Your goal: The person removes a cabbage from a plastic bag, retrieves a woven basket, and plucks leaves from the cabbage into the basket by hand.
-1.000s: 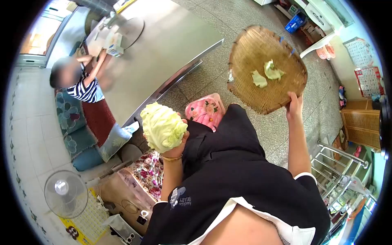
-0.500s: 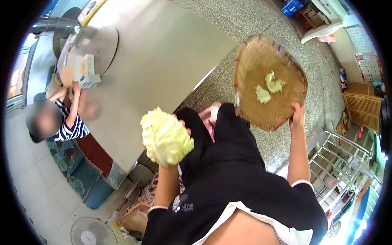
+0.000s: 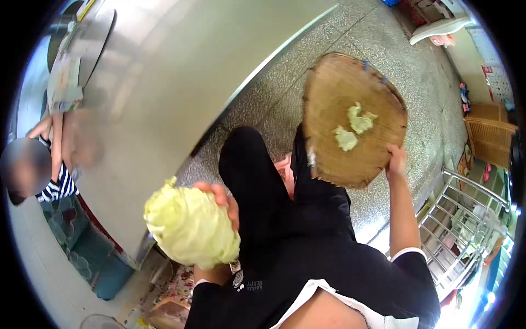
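A pale green cabbage (image 3: pixel 189 227) rests in my left hand (image 3: pixel 222 200), whose fingers curl round its right side; the palm is hidden beneath it. My right hand (image 3: pixel 395 162) grips the lower right rim of a round woven bamboo tray (image 3: pixel 329 101), holding it tilted above the floor and beside my knee. Two torn pieces lie near the middle of the tray: one cabbage leaf piece (image 3: pixel 361 119) and a smaller leaf scrap (image 3: pixel 346 139) to its lower left.
A large smooth table (image 3: pixel 164 82) spans the upper left. Across it sits a person (image 3: pixel 57 181) in a striped shirt, hands at a box (image 3: pixel 66 90). A metal rack (image 3: pixel 455 208) stands at the right, near a wicker cabinet (image 3: pixel 490 137). Speckled floor (image 3: pixel 268 109) lies between.
My left hand has carried the cabbage down and to the left. The bamboo tray has shifted slightly left in view, still in my right hand. The table and person appear farther left.
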The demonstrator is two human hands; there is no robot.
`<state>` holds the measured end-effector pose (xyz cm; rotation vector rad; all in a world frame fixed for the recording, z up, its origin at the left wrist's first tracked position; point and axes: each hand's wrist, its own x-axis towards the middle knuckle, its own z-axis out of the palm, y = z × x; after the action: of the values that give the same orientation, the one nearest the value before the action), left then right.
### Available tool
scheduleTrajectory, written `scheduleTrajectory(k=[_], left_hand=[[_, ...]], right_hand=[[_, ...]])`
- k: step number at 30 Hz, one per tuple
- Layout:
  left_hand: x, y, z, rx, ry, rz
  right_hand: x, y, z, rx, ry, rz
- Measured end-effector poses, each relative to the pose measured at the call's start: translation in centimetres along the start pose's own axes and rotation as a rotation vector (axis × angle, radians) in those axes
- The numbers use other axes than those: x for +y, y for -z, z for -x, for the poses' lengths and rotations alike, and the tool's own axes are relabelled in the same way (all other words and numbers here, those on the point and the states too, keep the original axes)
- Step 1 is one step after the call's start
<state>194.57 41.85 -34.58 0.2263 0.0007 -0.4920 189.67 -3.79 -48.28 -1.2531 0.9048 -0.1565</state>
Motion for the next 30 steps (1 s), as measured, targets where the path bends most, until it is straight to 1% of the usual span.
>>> scheduleTrajectory(k=[1,2,4,6,8,10,11,12,13,14,15,16,17,18,19,20,22,23,25,26,27,29,30], left_hand=[[0.1,0.6,0.6,-0.069,-0.028,-0.038],[-0.2,0.1,1.1,-0.061,-0.039,-0.045],[-0.7,-0.3,3.9,-0.104,-0.005,0.052],[-1.0,0.6,7.5,-0.171,-0.032,0.019],[-1.1,0.3,9.4,-0.233,-0.056,-0.014],[-1.7,0.1,11.6,-0.242,-0.049,-0.018],[-1.7,0.1,12.4,-0.249,-0.051,-0.016],[-1.9,-0.2,13.2,-0.267,-0.050,-0.021],[-2.4,-0.5,13.0,-0.221,-0.021,-0.029],[-2.9,-0.5,13.6,-0.115,-0.070,-0.068],[-3.4,-0.5,14.2,-0.007,-0.114,-0.111],[-4.2,-0.3,14.0,0.078,-0.190,-0.129],[-5.0,-0.1,13.8,0.164,-0.263,-0.153],[-5.9,-0.6,12.7,0.121,-0.246,-0.035],[-6.1,-0.3,12.0,0.095,-0.162,-0.015],[-6.4,-0.3,11.2,0.184,-0.141,-0.302],[-7.4,-0.7,9.6,0.218,-0.105,-0.356],[-7.6,-0.6,9.2,0.215,-0.105,-0.358],[-7.9,-0.3,8.0,0.126,-0.104,-0.433],[-8.2,-0.2,7.4,0.133,-0.098,-0.430],[-8.4,-0.3,6.8,0.162,-0.125,-0.490],[-9.1,-0.4,5.9,0.206,-0.200,-0.555],[-9.4,-0.6,5.7,0.211,-0.190,-0.549]], right_hand=[[0.3,-1.7,0.6,-0.081,-0.001,0.033],[-0.2,-3.3,1.0,-0.162,-0.002,0.066],[0.5,-5.8,1.9,-0.427,0.076,0.132],[0.0,-8.7,2.8,-0.591,0.149,0.313],[-1.6,-11.5,2.5,-0.821,0.177,0.528],[-2.7,-13.6,3.2,-0.965,0.270,0.678],[-2.9,-14.6,3.0,-0.959,0.289,0.677],[-3.2,-15.5,3.6,-1.006,0.289,0.774],[-3.7,-15.9,3.8,-1.054,0.292,0.872],[-4.4,-15.8,4.1,-1.054,0.311,0.874],[-5.9,-15.9,5.5,-1.045,0.276,0.943],[-7.0,-16.0,6.5,-1.035,0.243,1.015],[-7.3,-16.1,7.1,-1.037,0.258,1.022],[-7.4,-16.3,7.5,-1.023,0.344,1.107],[-7.2,-16.4,8.0,-1.008,0.423,1.191],[-6.4,-16.3,8.0,-1.012,0.428,1.197],[-4.6,-16.0,8.8,-0.634,1.172,1.278],[-4.4,-15.7,9.8,-0.542,1.410,1.111],[-4.9,-15.4,14.7,-0.682,1.038,0.811],[-5.3,-15.1,17.2,-0.767,0.808,0.656],[-4.5,-15.0,18.3,-0.846,0.691,0.421],[-3.4,-14.4,20.3,-0.933,0.621,0.288],[-3.0,-14.1,20.8,-0.963,0.565,0.240]])
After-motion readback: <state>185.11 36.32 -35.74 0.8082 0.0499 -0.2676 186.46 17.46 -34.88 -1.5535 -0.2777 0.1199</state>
